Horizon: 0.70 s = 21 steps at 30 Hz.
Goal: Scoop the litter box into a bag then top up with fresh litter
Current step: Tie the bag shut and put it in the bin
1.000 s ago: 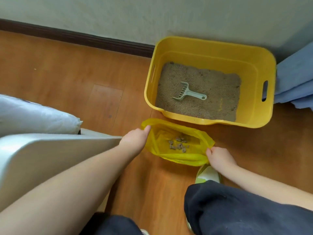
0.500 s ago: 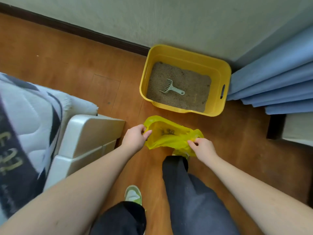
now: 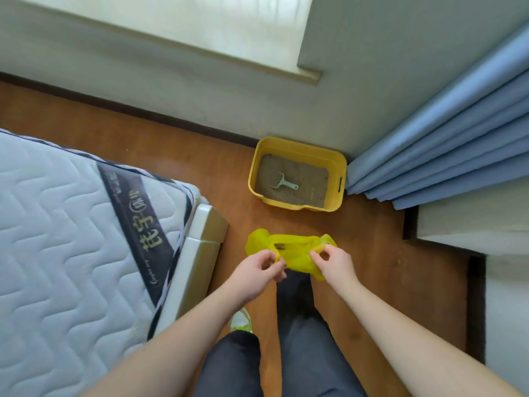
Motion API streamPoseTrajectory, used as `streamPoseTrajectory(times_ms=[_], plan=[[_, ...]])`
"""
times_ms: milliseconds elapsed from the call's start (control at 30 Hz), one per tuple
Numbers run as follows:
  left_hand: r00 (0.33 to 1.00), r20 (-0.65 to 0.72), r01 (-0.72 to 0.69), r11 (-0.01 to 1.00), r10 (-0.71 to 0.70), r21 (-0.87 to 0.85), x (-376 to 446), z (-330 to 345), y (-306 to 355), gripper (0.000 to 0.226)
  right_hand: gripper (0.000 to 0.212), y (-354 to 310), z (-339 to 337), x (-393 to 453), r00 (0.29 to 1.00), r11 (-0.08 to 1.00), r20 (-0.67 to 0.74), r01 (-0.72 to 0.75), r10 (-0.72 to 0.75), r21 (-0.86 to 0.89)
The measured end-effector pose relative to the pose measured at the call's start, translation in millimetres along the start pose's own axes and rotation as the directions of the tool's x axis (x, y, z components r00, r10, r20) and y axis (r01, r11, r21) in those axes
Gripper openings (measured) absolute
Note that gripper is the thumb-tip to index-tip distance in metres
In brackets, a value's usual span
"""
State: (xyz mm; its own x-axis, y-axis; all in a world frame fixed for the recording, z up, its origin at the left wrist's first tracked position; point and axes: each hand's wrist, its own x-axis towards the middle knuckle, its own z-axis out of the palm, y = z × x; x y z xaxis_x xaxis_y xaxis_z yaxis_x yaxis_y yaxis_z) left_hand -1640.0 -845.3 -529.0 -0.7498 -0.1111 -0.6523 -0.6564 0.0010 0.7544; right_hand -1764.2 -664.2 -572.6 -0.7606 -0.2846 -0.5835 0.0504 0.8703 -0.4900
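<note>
Two hands are working one yellow bag (image 3: 294, 253) above the wooden floor (image 3: 372, 233), in front of the person's legs; left hand (image 3: 257, 270) is pinching the bag's near-left edge, grip narrow and closed on plastic; right hand (image 3: 335, 260) is pinching the right edge beside a handle loop, grip likewise closed on plastic; both are holding the mouth drawn toward the middle, seemingly to gather it shut over the dark clumps (image 3: 282, 247) showing inside. Yellow litter box (image 3: 297, 147) is sitting well apart, against the wall by the blue curtain (image 3: 446, 144), probably so it stays out of the walkway; pale scoop (image 3: 283, 183) is lying flat on the litter (image 3: 309, 179), parked where it is soiling nothing else. Mattress (image 3: 57, 224) is lying to the left on its frame. Fresh litter supply: not in view; topping-up is judged not yet begun, scooping apparently finished.
</note>
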Motion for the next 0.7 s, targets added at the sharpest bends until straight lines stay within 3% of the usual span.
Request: streamPoseTrajectory(times_ms=[100,200,300,367,433,500,600,700], plan=[[0.994,-0.024,-0.108,0.994,0.107,-0.014,-52.5,-4.3,29.7,0.01,0.035,-20.3,-17.9,-46.7,0.997,0.999,-0.081,0.003,-0.007,-0.051],[0.99,-0.031,-0.142,0.988,0.141,-0.061,-103.0,-15.1,64.0,0.014,0.024,-37.9,-37.0,-92.4,0.973,0.975,-0.23,-0.035,-0.017,-0.22],[0.983,0.003,-0.182,0.981,0.183,-0.065,-148.3,-20.1,90.4,0.015,0.017,-49.6,-58.9,-133.9,0.953,0.988,-0.3,-0.016,-0.032,-0.154],[0.976,0.03,-0.215,0.974,0.218,-0.063,-176.1,-20.2,107.1,0.015,0.02,-51.4,-74.8,-154.4,0.973,0.995,-0.23,0.007,-0.029,-0.096],[0.965,0.075,-0.248,0.966,0.253,-0.069,-203.4,-18.2,124.8,0.015,0.018,-47.5,-88.2,-170.5,0.992,1.0,-0.13,0.013,-0.009,0.028],[0.949,0.119,-0.284,0.956,0.292,-0.081,-230.1,-14.6,141.5,0.016,0.03,-41.1,-99.2,-188.9,0.997,0.96,-0.072,-0.001,0.022,0.281],[0.923,0.13,-0.35,0.93,0.363,-0.115,-265.9,-3.5,161.8,0.016,0.037,-22.4,-108.2,-216.0,0.996,0.745,0.015,-0.072,0.083,0.663],[0.906,0.107,-0.393,0.907,0.41,-0.151,-292.4,11.2,173.7,0.014,0.033,-5.8,-117.7,-246.7,0.991,0.64,0.094,-0.131,0.092,0.757]])
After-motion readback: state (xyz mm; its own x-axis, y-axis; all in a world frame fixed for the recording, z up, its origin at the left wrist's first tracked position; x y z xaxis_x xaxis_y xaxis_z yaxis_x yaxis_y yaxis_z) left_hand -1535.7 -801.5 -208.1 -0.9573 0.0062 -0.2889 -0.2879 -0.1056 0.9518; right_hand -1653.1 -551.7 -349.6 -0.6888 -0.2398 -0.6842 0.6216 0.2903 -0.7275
